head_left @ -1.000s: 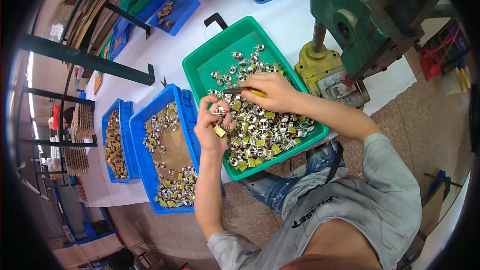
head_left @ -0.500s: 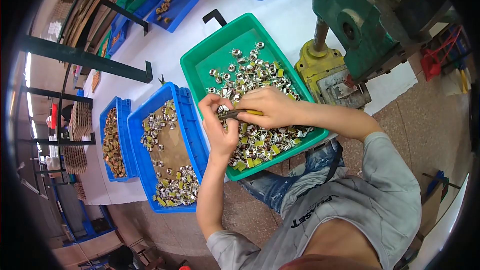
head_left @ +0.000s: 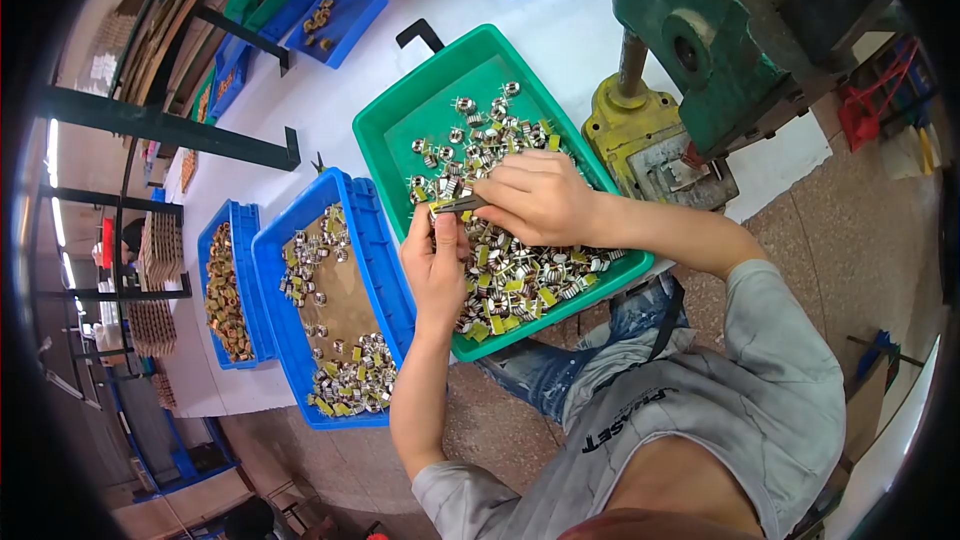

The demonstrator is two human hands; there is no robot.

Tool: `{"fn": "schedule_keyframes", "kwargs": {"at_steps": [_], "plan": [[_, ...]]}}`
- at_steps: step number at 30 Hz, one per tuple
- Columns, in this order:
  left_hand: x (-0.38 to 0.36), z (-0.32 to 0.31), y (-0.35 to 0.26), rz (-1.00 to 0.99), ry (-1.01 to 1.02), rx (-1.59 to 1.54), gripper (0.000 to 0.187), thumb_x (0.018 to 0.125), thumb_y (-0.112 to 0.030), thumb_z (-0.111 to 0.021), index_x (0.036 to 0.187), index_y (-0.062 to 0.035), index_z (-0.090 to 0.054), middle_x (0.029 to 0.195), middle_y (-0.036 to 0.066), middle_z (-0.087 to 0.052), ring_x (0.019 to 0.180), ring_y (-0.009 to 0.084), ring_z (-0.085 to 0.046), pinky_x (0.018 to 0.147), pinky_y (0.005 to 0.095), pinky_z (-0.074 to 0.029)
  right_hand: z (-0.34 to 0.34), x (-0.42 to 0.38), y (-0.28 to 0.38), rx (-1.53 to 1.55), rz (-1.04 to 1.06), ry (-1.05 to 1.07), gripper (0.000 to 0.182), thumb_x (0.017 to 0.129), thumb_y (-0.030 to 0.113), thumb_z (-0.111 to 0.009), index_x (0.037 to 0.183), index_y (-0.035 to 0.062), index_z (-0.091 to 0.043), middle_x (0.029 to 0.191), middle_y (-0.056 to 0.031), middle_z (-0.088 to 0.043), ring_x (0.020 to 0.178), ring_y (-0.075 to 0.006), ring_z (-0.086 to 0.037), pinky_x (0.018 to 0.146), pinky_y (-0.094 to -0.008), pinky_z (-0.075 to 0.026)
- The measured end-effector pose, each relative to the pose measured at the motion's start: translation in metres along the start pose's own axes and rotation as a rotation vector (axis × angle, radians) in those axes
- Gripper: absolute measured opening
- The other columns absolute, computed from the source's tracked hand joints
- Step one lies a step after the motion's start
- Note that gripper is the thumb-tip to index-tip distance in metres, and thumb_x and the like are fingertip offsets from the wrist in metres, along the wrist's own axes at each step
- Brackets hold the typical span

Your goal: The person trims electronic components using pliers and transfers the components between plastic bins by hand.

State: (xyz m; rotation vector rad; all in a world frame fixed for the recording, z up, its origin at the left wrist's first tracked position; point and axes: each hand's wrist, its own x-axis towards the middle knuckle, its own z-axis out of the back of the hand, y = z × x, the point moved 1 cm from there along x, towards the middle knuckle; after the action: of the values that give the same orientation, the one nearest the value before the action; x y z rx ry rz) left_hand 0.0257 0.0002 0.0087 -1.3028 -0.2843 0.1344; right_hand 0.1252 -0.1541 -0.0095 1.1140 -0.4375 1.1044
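Over a green tray (head_left: 400, 105) heaped with small silver parts bearing yellow tabs, both hands work close together. My left hand (head_left: 436, 265) is closed, its thumb and fingers pinching a small part with a yellow tab (head_left: 437, 208). My right hand (head_left: 540, 198) is wrapped round a pair of pliers (head_left: 462, 204), whose dark jaws point left and meet that part. The handles are mostly hidden under my fingers.
Left of the green tray, a blue tray (head_left: 378, 275) holds more silver parts on a brown sheet. A narrower blue tray (head_left: 257, 290) contains copper-coloured pieces. At the right stands a green and yellow press (head_left: 690, 60). A black bracket (head_left: 420, 33) lies beyond the tray.
My left hand has turned, its thumb now pointing up at the part. The pliers have moved slightly up and left, with their yellow handle now covered by my right hand. The view has shifted slightly.
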Motion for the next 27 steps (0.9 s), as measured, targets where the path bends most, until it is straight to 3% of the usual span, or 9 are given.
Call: {"fn": "schedule_keyframes", "kwargs": {"at_steps": [3,7,13,17,23,27], "plan": [[-0.002,-0.006,-0.004,0.004,-0.020,-0.067,0.023,0.105,-0.022,-0.042,0.100,-0.0044,-0.056,0.070,0.000,-0.050,0.059,0.0076,-0.042,0.055,0.0213,-0.038,0.005,0.002,0.002,-0.113,0.084,-0.039,0.015,0.084,0.011,-0.066,0.095,0.0005,-0.065,0.079,-0.0084,-0.064,0.061,-0.0233,-0.055,0.056,-0.0298,-0.043],[0.001,-0.004,0.002,-0.082,-0.054,0.008,0.021,0.104,-0.021,-0.045,0.099,-0.0044,-0.056,0.070,0.000,-0.050,0.059,0.0079,-0.042,0.055,0.0213,-0.038,0.006,0.007,-0.008,0.144,-0.088,-0.035,0.015,0.085,0.017,-0.066,0.091,0.0042,-0.066,0.078,-0.0071,-0.064,0.065,-0.0218,-0.058,0.057,-0.0310,-0.044],[0.001,0.005,0.005,-0.119,0.014,0.120,0.019,0.102,-0.020,-0.047,0.100,-0.0038,-0.057,0.070,0.000,-0.052,0.059,0.0081,-0.042,0.055,0.0210,-0.038,-0.003,0.000,-0.008,0.137,-0.063,-0.038,0.016,0.086,0.018,-0.065,0.093,0.0034,-0.067,0.079,-0.0071,-0.065,0.065,-0.0219,-0.058,0.057,-0.0298,-0.043],[0.000,0.012,0.005,-0.175,0.099,0.227,0.018,0.100,-0.019,-0.050,0.101,-0.0030,-0.058,0.069,0.001,-0.053,0.058,0.0083,-0.042,0.055,0.0207,-0.037,0.013,0.002,-0.004,0.472,-0.395,0.380,0.018,0.085,0.012,-0.066,0.099,-0.0001,-0.067,0.081,-0.0097,-0.065,0.066,-0.0234,-0.057,0.059,-0.0307,-0.043],[0.014,0.025,0.004,-0.220,0.144,0.450,0.013,0.093,-0.016,-0.057,0.100,-0.0045,-0.055,0.068,0.002,-0.058,0.056,0.0123,-0.046,0.052,0.0252,-0.037,0.009,0.009,-0.011,0.435,-0.436,0.415,0.019,0.087,0.018,-0.064,0.097,0.0031,-0.068,0.083,-0.0078,-0.067,0.067,-0.0216,-0.060,0.059,-0.0303,-0.046],[0.020,0.028,0.001,0.083,-0.105,-0.215,0.023,0.090,-0.009,-0.056,0.111,-0.0056,-0.050,0.080,0.008,-0.062,0.059,0.0147,-0.049,0.052,0.0252,-0.039,-0.001,0.004,-0.019,0.105,-0.155,0.006,0.018,0.085,0.018,-0.065,0.098,0.0049,-0.069,0.083,-0.0065,-0.068,0.069,-0.0212,-0.061,0.060,-0.0302,-0.047]]}}
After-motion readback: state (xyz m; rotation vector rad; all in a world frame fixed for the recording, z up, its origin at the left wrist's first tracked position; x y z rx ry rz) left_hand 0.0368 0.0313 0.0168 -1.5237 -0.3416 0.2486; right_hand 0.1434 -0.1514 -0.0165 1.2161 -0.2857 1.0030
